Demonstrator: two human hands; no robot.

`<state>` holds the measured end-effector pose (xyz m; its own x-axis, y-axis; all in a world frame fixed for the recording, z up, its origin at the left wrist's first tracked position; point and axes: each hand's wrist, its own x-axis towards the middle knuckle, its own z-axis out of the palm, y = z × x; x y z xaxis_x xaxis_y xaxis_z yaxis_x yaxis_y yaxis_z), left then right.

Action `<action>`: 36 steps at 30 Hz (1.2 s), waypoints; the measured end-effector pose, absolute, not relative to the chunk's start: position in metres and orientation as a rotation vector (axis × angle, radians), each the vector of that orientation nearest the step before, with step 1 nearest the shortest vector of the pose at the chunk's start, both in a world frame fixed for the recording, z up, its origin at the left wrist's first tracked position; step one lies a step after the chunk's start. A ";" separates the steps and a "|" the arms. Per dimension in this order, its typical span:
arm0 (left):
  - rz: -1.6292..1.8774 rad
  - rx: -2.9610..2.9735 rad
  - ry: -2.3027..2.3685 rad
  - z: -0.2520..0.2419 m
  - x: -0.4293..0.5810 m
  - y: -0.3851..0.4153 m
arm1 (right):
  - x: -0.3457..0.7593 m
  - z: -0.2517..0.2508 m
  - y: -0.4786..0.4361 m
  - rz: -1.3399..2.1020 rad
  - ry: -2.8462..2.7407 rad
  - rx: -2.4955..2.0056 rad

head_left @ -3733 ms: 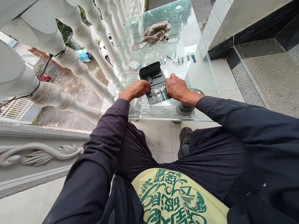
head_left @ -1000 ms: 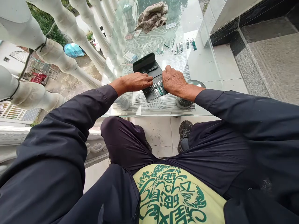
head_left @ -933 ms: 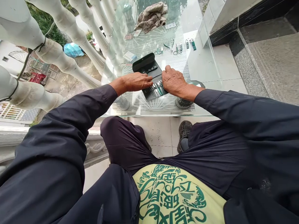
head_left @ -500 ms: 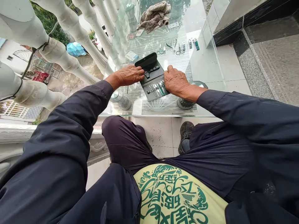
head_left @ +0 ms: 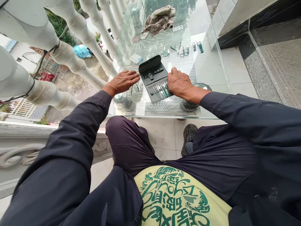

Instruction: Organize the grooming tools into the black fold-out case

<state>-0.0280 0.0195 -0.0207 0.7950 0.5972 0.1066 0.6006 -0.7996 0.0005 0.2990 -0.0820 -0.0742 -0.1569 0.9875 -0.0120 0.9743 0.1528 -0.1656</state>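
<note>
An opened dark case (head_left: pixel 157 78) lies tilted on the glass table (head_left: pixel 207 70), with several slim metal tools (head_left: pixel 161 90) in its lower half and straps in the upper half. My right hand (head_left: pixel 180 84) grips the case's right edge, fingers curled. Just left of the case, my left hand (head_left: pixel 124 82) is off it, palm down and fingers stretched out, holding nothing. Beyond the case lie small scissors (head_left: pixel 165 53), nippers (head_left: pixel 176 49), a second pair of scissors (head_left: pixel 184 54) and nail clippers (head_left: pixel 200 47).
A crumpled brown cloth (head_left: pixel 160 20) lies at the table's far side. A small box (head_left: pixel 136 58) sits behind the case. Glass table legs (head_left: pixel 124 102) show near the front edge. White balusters (head_left: pixel 70 58) run along the left, a stone step (head_left: pixel 277 62) at right.
My left hand has let go of the case's left side and moved left, its fingers straightened. My right hand stays on the case. The whole view has shifted slightly.
</note>
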 end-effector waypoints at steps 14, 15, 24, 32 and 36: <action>-0.445 -2.527 -1.892 -0.089 -0.007 -0.022 | 0.299 -0.068 -0.086 0.234 -2.306 -1.910; -0.433 -2.545 -1.876 -0.091 -0.005 -0.018 | 0.300 -0.069 -0.086 0.249 -2.304 -1.902; -0.234 -2.705 -1.649 -0.087 -0.011 -0.006 | 0.301 -0.075 -0.083 0.232 -2.312 -1.901; -0.045 -2.798 -1.583 -0.054 -0.037 -0.010 | 0.300 -0.077 -0.083 0.242 -2.286 -1.906; -0.092 -2.808 -1.600 -0.049 -0.050 -0.012 | 0.300 -0.078 -0.082 0.252 -2.284 -1.899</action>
